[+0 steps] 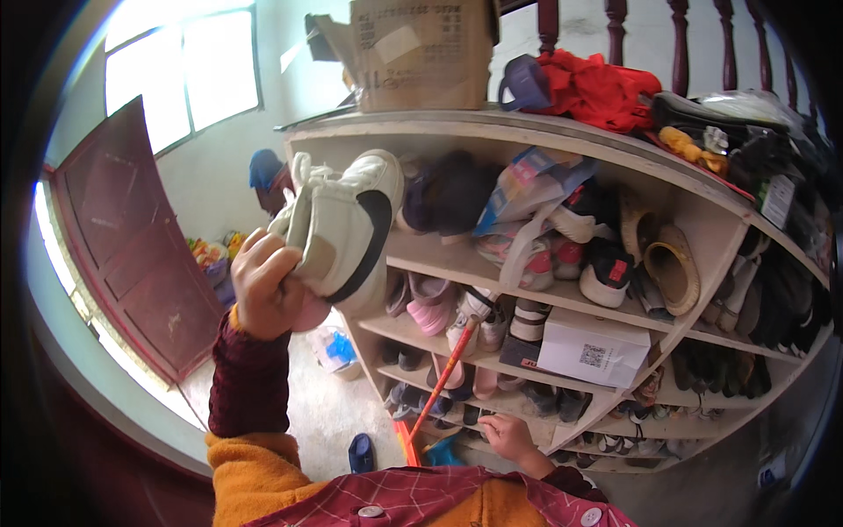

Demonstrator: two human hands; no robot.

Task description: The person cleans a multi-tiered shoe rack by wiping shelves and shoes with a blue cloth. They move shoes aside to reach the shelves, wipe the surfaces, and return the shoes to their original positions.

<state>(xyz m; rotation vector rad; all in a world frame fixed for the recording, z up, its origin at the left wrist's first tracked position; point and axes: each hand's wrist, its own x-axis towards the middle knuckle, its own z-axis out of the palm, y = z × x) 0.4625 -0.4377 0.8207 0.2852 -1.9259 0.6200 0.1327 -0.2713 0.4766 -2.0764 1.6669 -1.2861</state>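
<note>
My left hand (267,283) grips the heel end of a white lace-up sneaker (342,224) with a black curved stripe, lifted in front of the top left of the shoe rack (435,255). The sneaker's toe points up and partly hides the upper shelf. Low before the rack, near my chest, my right hand (510,436) has its fingers curled; whether anything small is in them I cannot tell. A red broom handle (448,372) leans against the rack to the left of my right hand. White sneakers (475,309) stand on the second shelf behind the handle's tip.
Shoes and a white box (593,346) fill the rack. On its top are a cardboard box (418,66), a red bag (599,89) and plastic bags. A blue slipper (361,453) lies on the floor, a bin (339,359) beside the rack. A dark red door (132,244) is at left.
</note>
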